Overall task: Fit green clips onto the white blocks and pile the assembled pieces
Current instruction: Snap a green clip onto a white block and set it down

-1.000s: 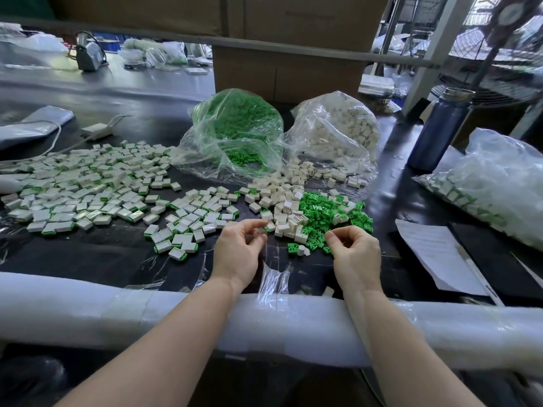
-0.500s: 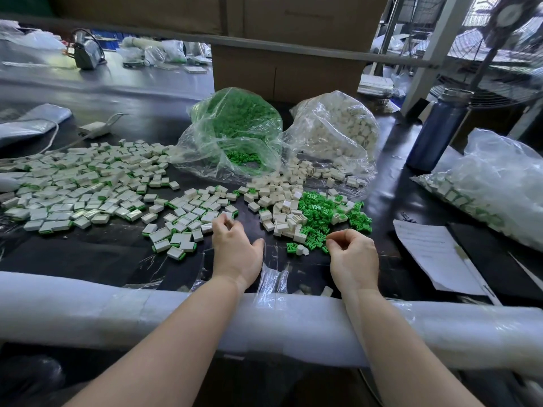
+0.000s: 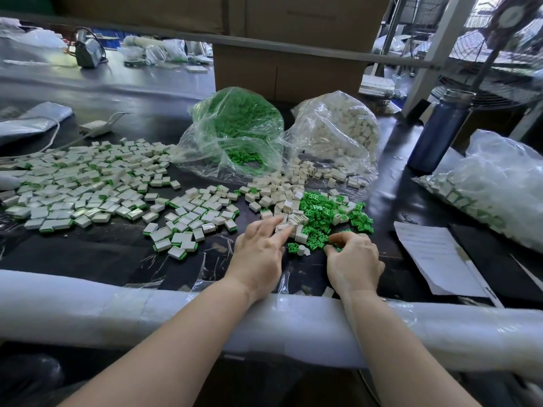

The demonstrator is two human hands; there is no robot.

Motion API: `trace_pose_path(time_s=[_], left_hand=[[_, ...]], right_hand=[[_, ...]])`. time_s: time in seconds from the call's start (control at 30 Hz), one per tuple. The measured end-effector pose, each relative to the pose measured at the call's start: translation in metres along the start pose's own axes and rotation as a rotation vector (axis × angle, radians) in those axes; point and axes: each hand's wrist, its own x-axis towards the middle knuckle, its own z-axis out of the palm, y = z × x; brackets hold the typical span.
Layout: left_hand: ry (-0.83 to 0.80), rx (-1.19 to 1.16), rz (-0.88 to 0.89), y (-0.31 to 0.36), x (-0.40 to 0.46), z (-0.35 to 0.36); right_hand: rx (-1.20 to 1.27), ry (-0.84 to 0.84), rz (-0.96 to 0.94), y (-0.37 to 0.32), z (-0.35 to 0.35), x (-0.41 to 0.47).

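The loose white blocks (image 3: 282,198) lie in a heap on the dark surface (image 3: 88,254), directly ahead of the left hand (image 3: 258,251). Its straight fingers reach forward and touch the near edge of the heap; whether they grip a block cannot be told. The green clips (image 3: 326,212) lie just right of the blocks, ahead of the right hand (image 3: 352,259), whose curled fingers pinch at clips on the near edge. Each hand is nearer its own part, so the pieces need to meet in the gap between. The assembled pieces (image 3: 88,183) spread well to the left, nearer the left hand. Behind stand the bag of clips (image 3: 235,127) and the bag of blocks (image 3: 338,127).
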Motion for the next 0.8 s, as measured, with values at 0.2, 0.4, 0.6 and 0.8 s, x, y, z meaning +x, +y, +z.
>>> trace_pose_path(time_s=[0.2,0.4,0.6,0.8], left_hand=[[-0.192,0.106,0.028,-0.0009,0.0044,0.0060],[-0.050,0.039,0.051,0.0021,0.0025,0.0017],[-0.054,0.104,0.068,0.0019,0.0021,0.0044],[-0.012,0.111,0.080,0.0042,0.0024,0.0037]], right_hand=[[-0.012,0.003,-0.022,-0.0007,0.0016,-0.0006],[-0.037,0.024,0.016,0.0008,0.0019,0.0005],[-0.120,0.024,0.032,0.0011,0.0028,0.0004],[-0.037,0.022,0.010,0.0007,0.0020,-0.0005]])
